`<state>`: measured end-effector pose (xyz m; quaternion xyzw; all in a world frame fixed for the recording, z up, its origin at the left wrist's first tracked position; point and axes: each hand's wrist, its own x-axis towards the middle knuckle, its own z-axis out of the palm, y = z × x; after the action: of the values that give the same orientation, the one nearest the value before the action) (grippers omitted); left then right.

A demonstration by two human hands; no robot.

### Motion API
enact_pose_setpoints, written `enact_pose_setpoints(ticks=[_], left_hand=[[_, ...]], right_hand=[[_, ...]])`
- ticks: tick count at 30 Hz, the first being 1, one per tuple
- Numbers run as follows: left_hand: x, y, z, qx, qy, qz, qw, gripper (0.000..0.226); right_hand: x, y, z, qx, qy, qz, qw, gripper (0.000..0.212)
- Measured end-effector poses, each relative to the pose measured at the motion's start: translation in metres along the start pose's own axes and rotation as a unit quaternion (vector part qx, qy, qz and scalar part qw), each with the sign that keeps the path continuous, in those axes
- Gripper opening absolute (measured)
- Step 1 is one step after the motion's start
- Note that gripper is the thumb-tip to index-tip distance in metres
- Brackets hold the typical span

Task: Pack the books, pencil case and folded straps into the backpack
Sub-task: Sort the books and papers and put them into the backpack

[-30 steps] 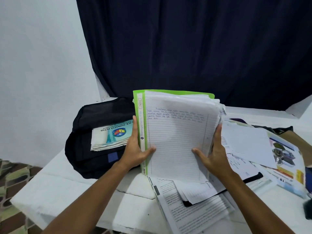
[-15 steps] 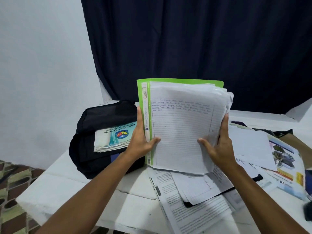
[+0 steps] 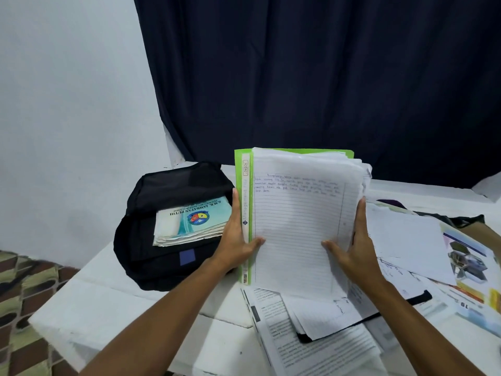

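green file (image 3: pixel 245 213) labelled "LOMBOK", book (image 3: pixel 193 219) "JAMBATAN PUTIH"

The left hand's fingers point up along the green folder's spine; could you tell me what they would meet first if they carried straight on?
Nothing but the green folder that the left hand already grips; past its top edge only the dark curtain shows, apparently further back.

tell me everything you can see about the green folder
The green folder is a thin, bright lime file, plastic by its look, held upright on its lower edge over the loose papers on the white table. Its spine strip carries a small label and faint lettering. A thick, ragged stack of lined sheets fills it, the front one with a few handwritten lines at the top. The left hand grips the spine side, the right hand the open side. The black backpack lies just left.
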<state>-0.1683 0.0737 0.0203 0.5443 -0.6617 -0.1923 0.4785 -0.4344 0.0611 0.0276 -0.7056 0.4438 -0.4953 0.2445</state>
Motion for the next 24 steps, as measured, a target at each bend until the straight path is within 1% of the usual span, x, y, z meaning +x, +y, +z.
enact_pose_setpoints(ticks=[3,4,6,7,9,10,12,13,14,15,17,18,19,20,21,22,23,24], left_hand=[[0.021,0.003,-0.003,-0.007,-0.044,-0.028,0.999,0.131],[0.030,0.006,-0.007,-0.012,-0.061,-0.042,0.997,0.130],[0.049,0.014,-0.014,-0.029,-0.090,-0.075,0.993,0.131],[0.058,0.016,-0.017,-0.040,-0.102,-0.085,0.990,0.131],[0.073,0.021,-0.024,-0.025,-0.121,-0.087,0.988,0.132],[0.078,0.025,-0.026,-0.009,-0.120,-0.092,0.988,0.132],[0.083,0.032,-0.027,0.013,-0.116,-0.105,0.988,0.134],[0.083,0.031,-0.026,0.019,-0.108,-0.110,0.988,0.133],[0.079,0.030,-0.023,0.029,-0.090,-0.117,0.989,0.131],[0.073,0.027,-0.018,0.035,-0.052,-0.115,0.991,0.127],[0.056,0.021,-0.006,0.074,0.074,-0.106,0.989,0.114],[0.043,0.020,0.001,0.098,0.143,-0.122,0.977,0.107],[0.029,0.014,0.009,0.113,0.202,-0.152,0.961,0.105],[0.014,0.014,0.018,0.103,0.238,-0.191,0.947,0.110],[0.000,0.018,0.028,0.044,0.250,-0.238,0.937,0.120],[-0.011,0.027,0.037,-0.073,0.246,-0.283,0.924,0.129],[-0.017,0.034,0.045,-0.219,0.233,-0.321,0.891,0.133],[-0.019,0.041,0.052,-0.361,0.209,-0.344,0.841,0.125]], right_hand=[[0.021,-0.001,-0.008,0.074,-0.023,0.035,0.996,0.117],[0.029,0.002,-0.013,0.111,-0.032,0.067,0.991,0.122],[0.046,0.004,-0.022,0.209,-0.065,0.157,0.963,0.125],[0.053,0.006,-0.024,0.260,-0.102,0.192,0.941,0.121],[0.063,0.009,-0.025,0.324,-0.174,0.235,0.900,0.116],[0.065,0.012,-0.022,0.350,-0.192,0.246,0.884,0.115],[0.068,0.021,-0.017,0.385,-0.192,0.260,0.864,0.113],[0.069,0.024,-0.013,0.392,-0.185,0.263,0.862,0.114],[0.071,0.027,-0.010,0.396,-0.178,0.264,0.861,0.115],[0.073,0.029,-0.008,0.400,-0.172,0.259,0.862,0.115],[0.078,0.030,-0.003,0.416,-0.160,0.244,0.861,0.111],[0.080,0.029,-0.001,0.427,-0.146,0.237,0.861,0.109],[0.082,0.029,0.002,0.436,-0.128,0.231,0.860,0.106],[0.084,0.027,0.004,0.444,-0.104,0.229,0.860,0.100],[0.086,0.025,0.006,0.446,-0.082,0.226,0.862,0.088],[0.088,0.023,0.009,0.448,-0.058,0.222,0.864,0.070],[0.088,0.019,0.012,0.443,-0.031,0.218,0.869,0.053],[0.090,0.014,0.013,0.426,-0.009,0.212,0.879,0.051]])
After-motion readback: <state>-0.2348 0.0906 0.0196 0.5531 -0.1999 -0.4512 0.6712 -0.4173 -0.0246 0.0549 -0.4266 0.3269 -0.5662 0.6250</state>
